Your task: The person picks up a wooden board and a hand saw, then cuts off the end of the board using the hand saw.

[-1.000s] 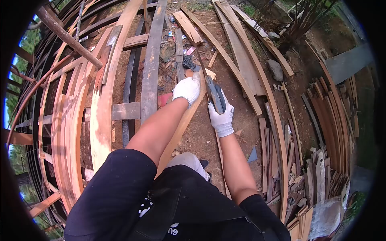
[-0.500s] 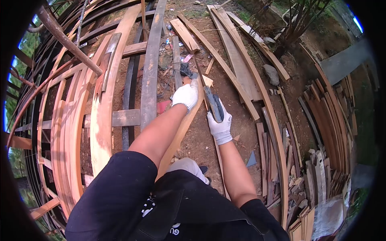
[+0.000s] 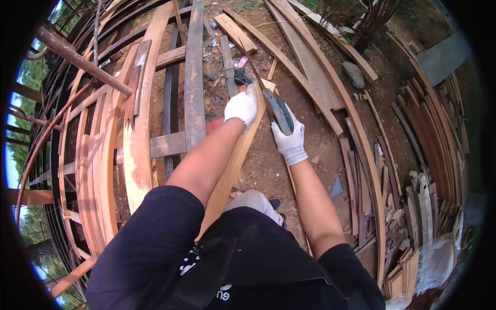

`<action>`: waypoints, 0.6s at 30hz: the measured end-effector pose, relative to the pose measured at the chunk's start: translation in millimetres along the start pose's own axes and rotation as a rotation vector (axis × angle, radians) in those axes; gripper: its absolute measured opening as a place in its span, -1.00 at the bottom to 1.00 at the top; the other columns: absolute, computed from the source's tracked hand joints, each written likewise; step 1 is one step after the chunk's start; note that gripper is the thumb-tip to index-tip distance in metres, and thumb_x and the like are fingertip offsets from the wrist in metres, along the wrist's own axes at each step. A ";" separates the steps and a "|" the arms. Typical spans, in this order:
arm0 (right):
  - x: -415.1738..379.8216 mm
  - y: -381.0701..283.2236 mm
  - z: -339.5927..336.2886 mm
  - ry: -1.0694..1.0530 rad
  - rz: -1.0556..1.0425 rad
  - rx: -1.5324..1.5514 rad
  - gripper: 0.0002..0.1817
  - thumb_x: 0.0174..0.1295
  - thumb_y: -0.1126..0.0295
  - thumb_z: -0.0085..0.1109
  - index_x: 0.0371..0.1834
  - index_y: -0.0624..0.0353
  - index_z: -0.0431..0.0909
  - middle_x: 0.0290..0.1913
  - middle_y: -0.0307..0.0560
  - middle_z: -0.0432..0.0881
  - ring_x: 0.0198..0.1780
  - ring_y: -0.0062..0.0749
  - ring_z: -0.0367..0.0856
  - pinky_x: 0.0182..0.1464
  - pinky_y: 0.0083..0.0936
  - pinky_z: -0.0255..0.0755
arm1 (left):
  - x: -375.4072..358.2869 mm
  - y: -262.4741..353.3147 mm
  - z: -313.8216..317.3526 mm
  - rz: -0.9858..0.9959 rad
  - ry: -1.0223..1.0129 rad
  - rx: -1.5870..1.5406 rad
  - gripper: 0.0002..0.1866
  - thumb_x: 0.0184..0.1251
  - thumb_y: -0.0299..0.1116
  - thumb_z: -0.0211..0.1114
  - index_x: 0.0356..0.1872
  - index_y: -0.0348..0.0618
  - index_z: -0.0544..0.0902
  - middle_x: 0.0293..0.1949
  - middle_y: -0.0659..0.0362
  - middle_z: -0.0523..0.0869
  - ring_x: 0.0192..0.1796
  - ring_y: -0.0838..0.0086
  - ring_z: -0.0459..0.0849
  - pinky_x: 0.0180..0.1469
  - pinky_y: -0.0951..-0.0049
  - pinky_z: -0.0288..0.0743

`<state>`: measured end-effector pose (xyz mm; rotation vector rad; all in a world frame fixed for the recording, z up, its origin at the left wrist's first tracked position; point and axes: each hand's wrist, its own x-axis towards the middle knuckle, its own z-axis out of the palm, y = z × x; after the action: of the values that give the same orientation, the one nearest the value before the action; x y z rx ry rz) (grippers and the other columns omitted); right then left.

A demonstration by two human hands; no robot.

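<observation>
A long pale wooden board [image 3: 235,163] runs from beside my legs away to the front. My left hand [image 3: 242,107], in a white glove, presses on the board near its far end, with the fingers partly hidden on the far side. In my right hand [image 3: 290,140], also gloved, is the dark handle of a hand saw [image 3: 279,111]. Its thin blade, seen nearly edge-on, points forward across the board's end, just right of my left hand. Whether the teeth are in the wood cannot be made out. A crumpled black scrap [image 3: 242,77] lies just beyond my left hand.
Long planks [image 3: 137,139] rest on dark beams [image 3: 194,77] at the left, under a slanting pole [image 3: 82,62]. More boards [image 3: 330,88] lie on the dirt at the front right, near a grey stone [image 3: 353,75]. Stacked timber [image 3: 431,144] stands far right.
The saw and my right hand have moved slightly forward relative to the board. My left hand keeps its place on the board. The whole view has shifted a little.
</observation>
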<state>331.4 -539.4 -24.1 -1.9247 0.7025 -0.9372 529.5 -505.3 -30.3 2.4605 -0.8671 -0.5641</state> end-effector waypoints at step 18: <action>-90.7 -22.2 -55.1 -0.034 0.091 -0.022 -0.33 0.13 0.50 0.31 0.41 0.37 0.53 0.15 0.33 0.75 0.18 0.04 0.79 0.21 -0.27 0.63 | -2.0 2.8 0.2 -0.044 -0.003 -0.063 -0.11 0.70 0.21 -0.44 0.09 -0.41 0.73 0.12 -0.39 0.70 0.30 -0.25 0.62 0.41 -0.06 0.41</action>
<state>237.9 -485.1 -16.0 -1.9073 0.7767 -0.8414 526.7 -506.0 -28.6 2.4280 -0.7861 -0.6009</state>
